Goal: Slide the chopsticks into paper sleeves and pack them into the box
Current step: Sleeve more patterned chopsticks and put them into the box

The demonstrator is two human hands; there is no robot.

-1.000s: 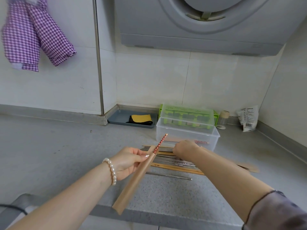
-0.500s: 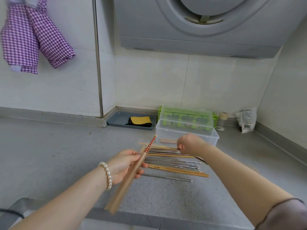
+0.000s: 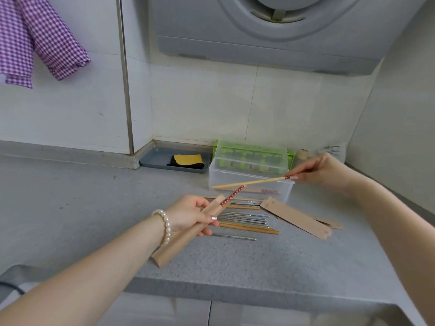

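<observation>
1. Sleeve (image 3: pixel 188 231): my left hand (image 3: pixel 190 216) is gripping it tilted, mouth up, one chopstick (image 3: pixel 233 196) already poking out.
2. My right hand (image 3: pixel 322 171) is pinching the second chopstick (image 3: pixel 251 183) by its patterned end, aiming the tip in.
3. Box (image 3: pixel 249 180) is waiting behind, holding one sleeved pair.

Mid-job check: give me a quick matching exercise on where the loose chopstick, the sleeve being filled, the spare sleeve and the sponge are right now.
Things:
1. wooden chopstick
2. paper sleeve with a patterned end sticking out
3. spare sleeve
4. yellow sponge

Places:
A. lying flat on the counter
B. in the grey tray by the wall
C. pinched by the right hand
D. gripped by the left hand

Pairs: 1-C, 2-D, 3-A, 4-B
</observation>
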